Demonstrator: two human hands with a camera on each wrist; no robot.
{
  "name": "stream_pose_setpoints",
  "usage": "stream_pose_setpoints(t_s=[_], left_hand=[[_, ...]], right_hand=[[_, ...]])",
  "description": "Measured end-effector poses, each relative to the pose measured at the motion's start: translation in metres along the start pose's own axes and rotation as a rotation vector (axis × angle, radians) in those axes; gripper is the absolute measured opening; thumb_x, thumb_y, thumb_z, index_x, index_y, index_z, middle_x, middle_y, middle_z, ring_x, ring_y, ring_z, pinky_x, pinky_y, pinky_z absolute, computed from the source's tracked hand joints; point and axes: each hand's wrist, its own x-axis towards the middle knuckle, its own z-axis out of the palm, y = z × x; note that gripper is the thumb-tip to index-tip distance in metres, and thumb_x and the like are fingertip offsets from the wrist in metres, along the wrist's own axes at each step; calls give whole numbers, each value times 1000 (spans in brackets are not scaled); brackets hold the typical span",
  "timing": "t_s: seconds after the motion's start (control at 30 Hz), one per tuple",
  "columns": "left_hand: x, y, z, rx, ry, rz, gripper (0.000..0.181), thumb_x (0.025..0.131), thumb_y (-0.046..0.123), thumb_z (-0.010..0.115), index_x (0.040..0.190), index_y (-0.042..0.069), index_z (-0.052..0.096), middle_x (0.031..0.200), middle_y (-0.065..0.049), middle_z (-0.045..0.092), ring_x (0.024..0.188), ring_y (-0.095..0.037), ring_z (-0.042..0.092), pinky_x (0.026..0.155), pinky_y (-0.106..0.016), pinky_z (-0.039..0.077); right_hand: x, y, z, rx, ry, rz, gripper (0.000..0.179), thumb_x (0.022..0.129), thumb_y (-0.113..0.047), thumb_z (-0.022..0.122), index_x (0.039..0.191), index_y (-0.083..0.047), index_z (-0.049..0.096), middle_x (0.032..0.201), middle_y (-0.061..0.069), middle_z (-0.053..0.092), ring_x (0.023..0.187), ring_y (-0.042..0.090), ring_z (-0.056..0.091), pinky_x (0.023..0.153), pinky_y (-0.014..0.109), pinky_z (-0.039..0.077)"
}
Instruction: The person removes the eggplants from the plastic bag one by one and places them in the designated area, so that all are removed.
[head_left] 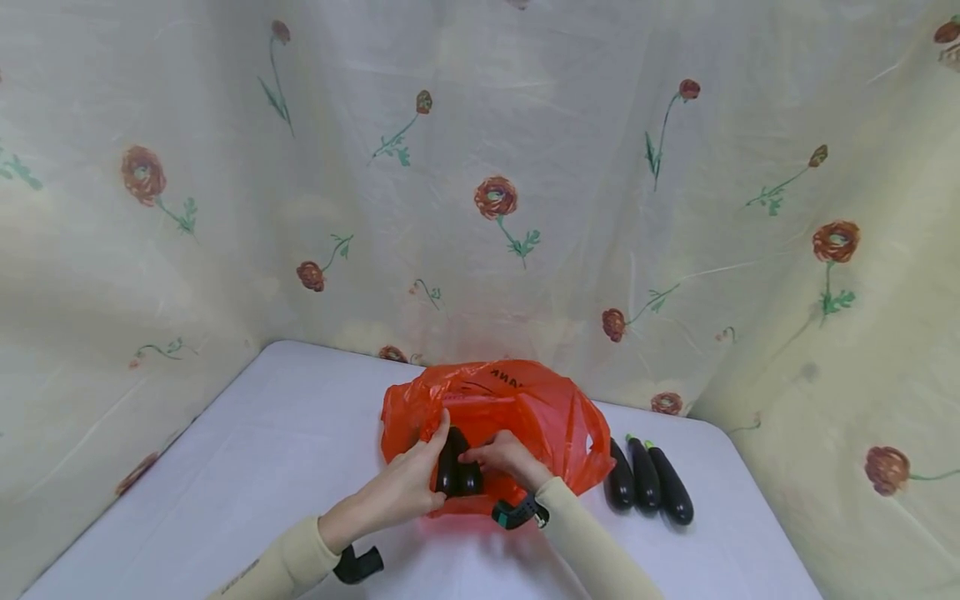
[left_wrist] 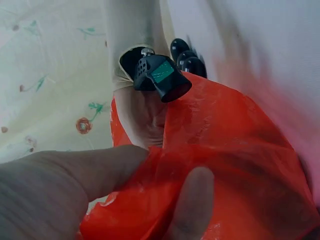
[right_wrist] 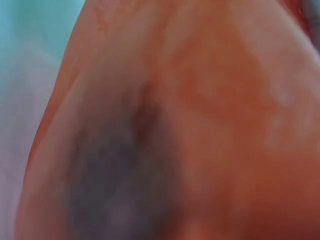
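Note:
A red plastic bag (head_left: 551,421) lies with its mouth toward me in the head view. Two dark eggplants sit side by side in its opening, a left eggplant (head_left: 447,471) and a right eggplant (head_left: 470,478). My left hand (head_left: 405,482) grips the bag's left edge; the left wrist view shows its thumb and a finger pinching the red plastic (left_wrist: 215,130). Reaching in from the right, my right hand (head_left: 512,458) holds the right eggplant with its fingertips. Blurred red plastic (right_wrist: 240,125) and a dark shape fill most of the right wrist view.
Three more eggplants (head_left: 647,477) lie side by side on the white table (head_left: 300,433), just right of the bag. Flowered cloth (head_left: 585,208) hangs behind the table and along its sides. Each wrist carries a small black camera (head_left: 517,512).

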Motion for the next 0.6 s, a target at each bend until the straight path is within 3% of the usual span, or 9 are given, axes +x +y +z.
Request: stream_pose_setpoints(t_s=[0.17,0.37,0.6], left_hand=[[0,-1,3,19,-11,-2,110,78,3,77,156,12,-1,151,-23,34,95,-24,58,78,-40,58],[1,-3,7,34,-33,-6,115,76,2,77,156,15,-5,148,-23,37,71,-15,56,63,-24,56],[-1,-3,9,55,-53,-16,115,76,5,78,156,17,-5,148,-23,37,79,-16,57,75,-33,58]], right_hand=[[-2,-1,-3,13,-27,12,21,88,-23,69,92,-4,77,65,0,63,73,20,64,81,40,57],[-4,-3,-11,100,-7,86,23,88,-26,68,91,-4,76,73,3,69,76,22,70,81,41,58],[-10,-10,-19,152,20,106,25,89,-26,68,97,-4,75,88,9,73,76,23,69,81,43,58]])
